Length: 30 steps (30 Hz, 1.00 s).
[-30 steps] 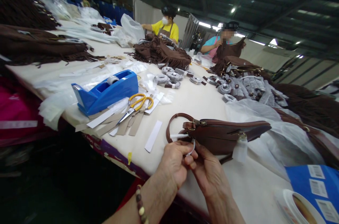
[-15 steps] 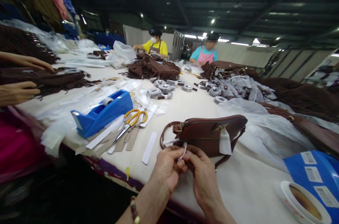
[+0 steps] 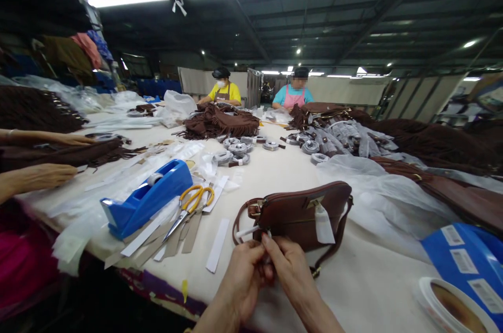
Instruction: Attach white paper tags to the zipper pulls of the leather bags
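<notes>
A brown leather handbag (image 3: 293,217) stands upright on the white-covered table, its strap looping out at the left end. My left hand (image 3: 245,270) and my right hand (image 3: 288,262) meet in front of the bag's lower left corner. Fingers of both are pinched together around a small white strip, now almost wholly hidden. A white-wrapped piece (image 3: 247,232) sticks out beside the strap, just above my left hand. White wrapping (image 3: 324,225) hangs from the bag's front fitting. Left of my hands lies a white paper strip (image 3: 217,245).
Yellow-handled scissors (image 3: 192,204) rest on paper strips beside a blue tape dispenser (image 3: 151,194). At right sit a tape roll (image 3: 428,291) and a blue barcode-labelled object (image 3: 436,244). Fringed brown bags (image 3: 222,122) and wrapped coils (image 3: 238,148) lie beyond. Two people work opposite; another's hands (image 3: 43,180) are at left.
My fingers have closed further over the white strip, which showed between them before. The right thumb now lies against the bag's corner. The view has tilted up, and the left co-worker's near hand moved right.
</notes>
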{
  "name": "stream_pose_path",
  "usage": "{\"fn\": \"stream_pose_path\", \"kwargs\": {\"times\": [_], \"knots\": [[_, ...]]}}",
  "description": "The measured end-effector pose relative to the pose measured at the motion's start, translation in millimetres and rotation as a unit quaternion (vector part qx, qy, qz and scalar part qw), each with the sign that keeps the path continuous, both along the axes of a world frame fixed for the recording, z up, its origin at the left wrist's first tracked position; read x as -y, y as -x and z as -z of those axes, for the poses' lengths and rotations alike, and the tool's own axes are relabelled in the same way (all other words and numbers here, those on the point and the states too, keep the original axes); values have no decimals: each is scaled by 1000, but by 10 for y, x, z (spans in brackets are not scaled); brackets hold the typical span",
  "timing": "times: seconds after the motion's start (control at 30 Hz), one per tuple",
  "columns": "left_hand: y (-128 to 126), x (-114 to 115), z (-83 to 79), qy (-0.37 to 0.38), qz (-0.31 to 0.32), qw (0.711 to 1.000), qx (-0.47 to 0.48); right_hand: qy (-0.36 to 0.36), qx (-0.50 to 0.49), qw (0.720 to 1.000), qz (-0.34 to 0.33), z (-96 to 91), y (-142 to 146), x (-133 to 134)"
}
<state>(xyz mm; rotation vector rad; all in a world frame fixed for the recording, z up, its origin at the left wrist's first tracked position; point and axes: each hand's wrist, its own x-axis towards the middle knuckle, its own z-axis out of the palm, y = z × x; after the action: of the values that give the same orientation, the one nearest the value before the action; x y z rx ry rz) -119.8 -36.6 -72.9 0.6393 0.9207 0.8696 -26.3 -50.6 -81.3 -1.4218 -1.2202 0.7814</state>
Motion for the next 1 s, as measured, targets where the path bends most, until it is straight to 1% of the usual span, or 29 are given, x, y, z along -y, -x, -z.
{"fn": "stream_pose_path", "kwargs": {"times": [0.03, 0.07, 0.1, 0.13, 0.17, 0.2, 0.23, 0.27, 0.3, 0.33, 0.4, 0.43, 0.47, 0.5, 0.57, 0.63, 0.67, 0.7, 0.73, 0.77, 0.83, 0.87, 0.9, 1.0], "knots": [[63, 47, -19, -27, 13, 998, -47, -12, 20, 1000, 8, 23, -22, 48], [131, 86, -53, -72, 12, 991, -111, -26, 45, 998, 20, 61, -50, 101], [199, 109, -103, -149, -8, 967, -207, -43, 72, 996, 34, 112, -81, 154], [259, 111, -167, -248, -53, 921, -296, -61, 101, 992, 43, 170, -114, 204], [306, 86, -245, -351, -107, 855, -368, -81, 127, 987, 47, 230, -145, 248], [335, 36, -330, -440, -153, 783, -411, -102, 148, 983, 42, 284, -172, 283], [344, -38, -419, -512, -173, 721, -434, -125, 167, 978, 32, 329, -193, 308], [336, -130, -505, -561, -176, 673, -449, -149, 181, 972, 19, 360, -205, 323], [313, -229, -585, -590, -140, 649, -460, -170, 192, 966, 8, 375, -207, 327], [282, -328, -655, -602, -90, 643, -465, -185, 198, 963, 6, 377, -201, 323], [217, -492, -762, -581, 28, 661, -474, -189, 197, 961, 33, 347, -171, 287], [193, -550, -801, -566, 69, 667, -479, -182, 194, 962, 62, 324, -152, 257], [178, -591, -833, -556, 96, 667, -487, -172, 193, 961, 96, 299, -137, 219], [173, -618, -861, -556, 107, 658, -497, -159, 195, 960, 127, 277, -126, 174], [183, -650, -907, -576, 114, 613, -529, -128, 207, 955, 169, 246, -131, 68], [196, -672, -943, -598, 111, 567, -556, -100, 222, 951, 192, 231, -164, -40], [194, -678, -957, -608, 113, 554, -557, -91, 229, 948, 202, 224, -187, -87], [182, -679, -967, -612, 112, 552, -555, -86, 234, 945, 211, 216, -210, -128], [159, -672, -974, -610, 115, 558, -551, -83, 239, 942, 220, 202, -234, -161], [123, -653, -977, -603, 120, 570, -544, -81, 242, 940, 227, 181, -257, -189], [19, -582, -979, -575, 123, 606, -536, -78, 247, 937, 236, 117, -314, -235], [-47, -532, -979, -554, 129, 630, -529, -76, 249, 936, 238, 76, -351, -258], [-119, -476, -980, -525, 140, 661, -518, -74, 252, 935, 239, 33, -398, -281], [-337, -309, -986, -396, 195, 770, -460, -67, 263, 936, 224, -83, -577, -338]]}}
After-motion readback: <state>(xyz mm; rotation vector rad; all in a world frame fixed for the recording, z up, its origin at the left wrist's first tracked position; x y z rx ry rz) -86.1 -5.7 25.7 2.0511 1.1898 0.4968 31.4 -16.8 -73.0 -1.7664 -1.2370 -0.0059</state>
